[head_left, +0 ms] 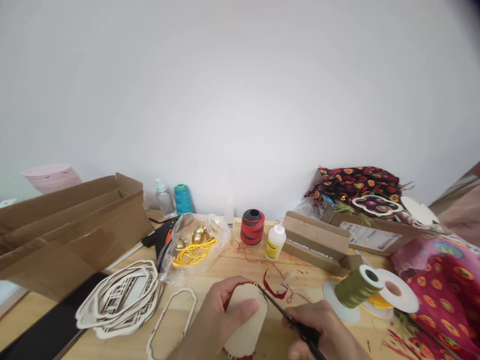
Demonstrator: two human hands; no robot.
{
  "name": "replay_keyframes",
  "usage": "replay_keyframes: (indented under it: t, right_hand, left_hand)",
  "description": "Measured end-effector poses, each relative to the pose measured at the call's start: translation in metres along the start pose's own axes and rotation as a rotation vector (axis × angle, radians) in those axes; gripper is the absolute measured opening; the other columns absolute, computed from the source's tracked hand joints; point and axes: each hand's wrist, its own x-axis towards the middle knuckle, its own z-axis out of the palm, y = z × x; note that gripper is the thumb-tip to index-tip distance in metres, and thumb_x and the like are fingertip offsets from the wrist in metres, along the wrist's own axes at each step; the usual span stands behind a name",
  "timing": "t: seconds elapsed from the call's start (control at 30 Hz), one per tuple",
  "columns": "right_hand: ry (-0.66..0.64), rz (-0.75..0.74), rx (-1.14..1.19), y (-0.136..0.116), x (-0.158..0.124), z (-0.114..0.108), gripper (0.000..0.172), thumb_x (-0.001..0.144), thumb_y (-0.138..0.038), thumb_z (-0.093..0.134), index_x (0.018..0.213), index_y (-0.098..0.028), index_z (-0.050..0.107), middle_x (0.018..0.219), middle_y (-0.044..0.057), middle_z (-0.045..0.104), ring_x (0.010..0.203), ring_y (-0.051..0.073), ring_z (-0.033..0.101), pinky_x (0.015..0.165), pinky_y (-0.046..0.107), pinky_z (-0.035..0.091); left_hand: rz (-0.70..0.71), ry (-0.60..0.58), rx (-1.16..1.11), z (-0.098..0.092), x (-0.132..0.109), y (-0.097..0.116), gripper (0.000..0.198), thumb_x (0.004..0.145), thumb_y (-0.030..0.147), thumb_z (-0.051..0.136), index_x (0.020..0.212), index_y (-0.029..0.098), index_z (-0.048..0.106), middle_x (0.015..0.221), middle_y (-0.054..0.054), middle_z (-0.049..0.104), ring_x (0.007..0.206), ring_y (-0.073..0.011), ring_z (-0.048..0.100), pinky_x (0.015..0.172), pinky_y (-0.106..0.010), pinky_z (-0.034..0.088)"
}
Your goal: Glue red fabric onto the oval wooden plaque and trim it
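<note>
My left hand (222, 312) grips a pale, flat wooden plaque (245, 320) with rounded ends, thumb across its face and fingers behind. Red fabric shows along the plaque's edge, and a small loop sits at its top. In my right hand (320, 327) is a slim black pointed tool (279, 306); whether it has one tip or two I cannot tell. Its tip meets the plaque's upper right edge, close to the loop. Just beyond lies a curled strip of red fabric (273, 289) among loose red threads. A thin wooden outline frame (172, 316) lies left of my left hand.
Stacked wooden frames (122, 300), a black glue gun (159, 237) and a bag of golden bells (198, 245) with yellow cord lie left. Behind stand a red thread spool (252, 227) and a glue bottle (275, 242). Green thread (358, 287), cardboard boxes (317, 240) and patterned fabric (442, 295) fill the right.
</note>
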Motion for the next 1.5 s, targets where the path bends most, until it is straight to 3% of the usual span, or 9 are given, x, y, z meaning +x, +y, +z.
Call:
replay_keyframes:
  t: [0.17, 0.33, 0.47, 0.63, 0.77, 1.0, 1.13, 1.27, 1.5]
  right_hand:
    - [-0.023, -0.038, 0.01, 0.002, 0.004, 0.0, 0.06, 0.068, -0.072, 0.042, 0.065, -0.015, 0.06, 0.049, -0.005, 0.037, 0.045, 0.009, 0.03, 0.043, 0.02, 0.028]
    - [-0.01, -0.021, 0.019, 0.006, 0.001, -0.003, 0.056, 0.063, -0.071, 0.049, 0.065, -0.017, 0.062, 0.05, -0.003, 0.044, 0.046, 0.011, 0.039, 0.046, 0.021, 0.034]
    - [0.043, 0.044, 0.043, 0.011, -0.007, -0.004, 0.055, 0.058, -0.07, 0.056, 0.075, -0.018, 0.064, 0.06, 0.0, 0.053, 0.055, 0.016, 0.049, 0.051, 0.023, 0.04]
    - [0.019, 0.111, 0.079, 0.015, -0.012, -0.003, 0.048, 0.058, -0.061, 0.061, 0.082, -0.019, 0.065, 0.065, 0.001, 0.056, 0.062, 0.019, 0.054, 0.054, 0.024, 0.043]
    - [-0.024, 0.114, 0.09, 0.014, -0.009, -0.003, 0.043, 0.062, -0.057, 0.061, 0.081, -0.018, 0.065, 0.064, 0.001, 0.057, 0.059, 0.018, 0.053, 0.051, 0.022, 0.042]
    - [-0.019, 0.056, 0.091, 0.023, -0.007, -0.004, 0.053, 0.053, -0.067, 0.062, 0.073, -0.018, 0.065, 0.06, 0.0, 0.053, 0.056, 0.016, 0.051, 0.047, 0.022, 0.041]
    - [-0.014, 0.016, 0.073, 0.023, -0.006, -0.002, 0.053, 0.056, -0.069, 0.058, 0.071, -0.019, 0.064, 0.058, -0.001, 0.05, 0.052, 0.014, 0.048, 0.047, 0.021, 0.04]
    - [-0.02, -0.014, 0.028, 0.018, -0.005, -0.003, 0.049, 0.062, -0.067, 0.056, 0.066, -0.019, 0.062, 0.054, -0.002, 0.048, 0.05, 0.013, 0.046, 0.046, 0.021, 0.038]
    - [0.034, -0.018, -0.065, 0.0, -0.005, -0.008, 0.041, 0.066, -0.058, 0.06, 0.068, -0.018, 0.064, 0.053, -0.001, 0.052, 0.051, 0.014, 0.048, 0.049, 0.022, 0.04]
  left_hand:
    - [-0.003, 0.001, 0.003, 0.001, -0.001, 0.003, 0.029, 0.054, 0.034, 0.076, 0.073, 0.015, 0.065, 0.058, 0.002, 0.064, 0.052, -0.0093, 0.052, 0.047, -0.017, 0.038]
    - [0.01, -0.075, 0.046, -0.003, 0.001, 0.001, 0.026, 0.057, 0.034, 0.074, 0.072, 0.015, 0.064, 0.06, 0.001, 0.065, 0.053, -0.0111, 0.053, 0.047, -0.019, 0.038]
    - [0.011, -0.019, 0.046, -0.004, 0.001, -0.004, 0.029, 0.055, 0.035, 0.075, 0.074, 0.015, 0.063, 0.059, 0.001, 0.064, 0.053, -0.0121, 0.054, 0.046, -0.02, 0.038]
    - [-0.01, 0.032, 0.054, -0.007, 0.002, -0.006, 0.034, 0.054, 0.033, 0.076, 0.079, 0.016, 0.061, 0.064, 0.001, 0.065, 0.058, -0.0136, 0.057, 0.05, -0.021, 0.042]
    - [-0.018, -0.061, 0.091, -0.01, 0.003, -0.006, 0.031, 0.058, 0.033, 0.074, 0.079, 0.014, 0.06, 0.063, 0.001, 0.063, 0.056, -0.0119, 0.054, 0.048, -0.02, 0.04]
    - [-0.017, -0.087, 0.098, -0.012, 0.002, -0.008, 0.03, 0.061, 0.033, 0.072, 0.081, 0.015, 0.06, 0.065, 0.001, 0.064, 0.057, -0.0119, 0.054, 0.049, -0.02, 0.04]
    - [-0.012, -0.125, 0.112, -0.011, 0.003, -0.006, 0.029, 0.061, 0.034, 0.072, 0.08, 0.015, 0.061, 0.066, 0.0, 0.064, 0.058, -0.0125, 0.055, 0.05, -0.02, 0.04]
    - [-0.019, -0.098, 0.102, -0.009, 0.002, -0.003, 0.03, 0.059, 0.034, 0.073, 0.079, 0.015, 0.062, 0.066, 0.0, 0.064, 0.058, -0.013, 0.055, 0.051, -0.02, 0.04]
    - [-0.015, -0.157, 0.116, -0.014, 0.003, -0.007, 0.029, 0.06, 0.034, 0.072, 0.081, 0.016, 0.062, 0.067, 0.0, 0.064, 0.057, -0.0125, 0.054, 0.049, -0.02, 0.039]
